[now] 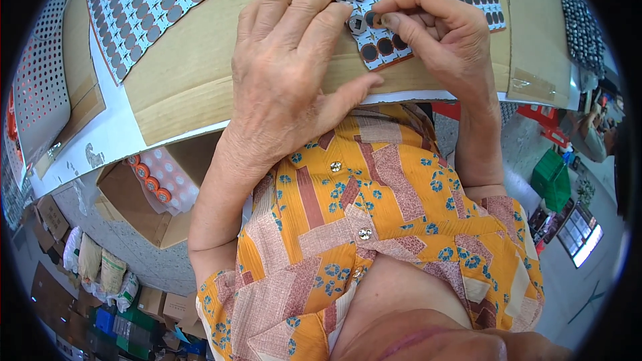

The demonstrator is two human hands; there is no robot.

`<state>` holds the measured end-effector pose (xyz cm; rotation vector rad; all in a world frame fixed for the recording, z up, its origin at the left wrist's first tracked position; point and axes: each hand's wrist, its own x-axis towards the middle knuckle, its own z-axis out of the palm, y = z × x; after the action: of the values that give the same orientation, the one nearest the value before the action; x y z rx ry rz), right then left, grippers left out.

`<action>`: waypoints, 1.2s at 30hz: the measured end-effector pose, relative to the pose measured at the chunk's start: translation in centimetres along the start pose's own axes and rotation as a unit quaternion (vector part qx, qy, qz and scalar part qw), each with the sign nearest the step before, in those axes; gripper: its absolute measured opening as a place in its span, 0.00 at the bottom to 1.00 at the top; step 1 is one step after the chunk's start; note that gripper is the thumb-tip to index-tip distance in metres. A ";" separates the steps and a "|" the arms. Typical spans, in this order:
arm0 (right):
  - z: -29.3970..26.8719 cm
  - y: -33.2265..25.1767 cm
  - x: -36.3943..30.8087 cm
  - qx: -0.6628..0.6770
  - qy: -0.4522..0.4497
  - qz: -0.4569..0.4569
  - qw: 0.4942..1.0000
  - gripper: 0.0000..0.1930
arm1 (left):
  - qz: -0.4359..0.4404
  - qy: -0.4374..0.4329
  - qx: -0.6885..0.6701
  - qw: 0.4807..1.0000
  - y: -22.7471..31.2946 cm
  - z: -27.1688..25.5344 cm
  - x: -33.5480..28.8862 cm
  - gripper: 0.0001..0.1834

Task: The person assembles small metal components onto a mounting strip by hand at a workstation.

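On the cardboard-covered table lies a sheet of round pieces (384, 47), light blue with dark discs set in rows. My right hand (441, 33) is over its near-left part, thumb and forefinger pinched on a small round disc (376, 20) at the sheet's surface. Part of the disc is hidden by the fingertips. My left hand (284, 60) lies stretched out beside the sheet, thumb spread, its fingertips at the sheet's left edge. It holds nothing that I can see. Several discs near the left edge carry grey inserts, while those in the near corner look plain dark.
A second sheet of round pieces (144, 10) lies at the far left. Beyond it stands a perforated grey panel (43, 60). Under the table edge is an open carton (127, 197) holding orange round parts (152, 184). A green crate (552, 179) stands on the floor at right.
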<state>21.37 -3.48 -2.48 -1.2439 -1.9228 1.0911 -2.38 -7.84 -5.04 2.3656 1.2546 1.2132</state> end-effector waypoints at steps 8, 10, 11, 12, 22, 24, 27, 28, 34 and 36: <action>0.3 -1.1 0.3 -0.066 -0.008 -0.040 0.997 0.09 | 0.002 -0.001 0.015 1.000 0.0 0.9 0.0 0.38; 0.7 -1.1 0.1 -0.101 0.031 -0.039 0.994 0.10 | -0.014 -0.019 0.043 0.999 0.6 0.4 0.2 0.37; 0.7 -0.9 0.0 -0.102 0.032 -0.041 0.993 0.10 | -0.012 -0.017 0.043 0.999 0.6 0.4 0.3 0.37; 0.7 -0.7 -0.1 -0.102 0.035 -0.058 0.992 0.08 | -0.014 -0.019 0.041 0.999 0.6 0.3 0.4 0.37; -1.0 -2.8 1.1 -0.185 0.059 -0.135 0.972 0.07 | -0.023 -0.022 0.020 0.999 1.7 0.3 1.0 0.37; -2.6 -2.5 4.1 -0.199 0.070 -0.151 0.966 0.07 | -0.032 -0.018 0.026 0.999 1.9 0.5 1.6 0.37; -4.4 -3.0 9.5 -0.253 0.106 -0.207 0.939 0.06 | -0.008 -0.021 0.038 0.999 1.7 0.7 2.6 0.37; -4.6 -4.0 11.1 -0.263 0.077 -0.223 0.935 0.06 | -0.006 -0.019 0.039 0.999 1.7 0.8 2.8 0.37; -3.3 -3.3 16.3 -0.381 0.010 -0.282 0.880 0.08 | -0.027 -0.025 0.023 0.999 2.0 0.7 3.0 0.36; -3.3 -2.6 17.2 -0.400 0.029 -0.307 0.863 0.08 | -0.030 -0.030 0.015 0.999 2.2 0.7 3.1 0.36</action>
<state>16.30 12.83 2.22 -0.8677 -2.5591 -0.1123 0.39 -6.65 -2.63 2.3481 1.3249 1.1050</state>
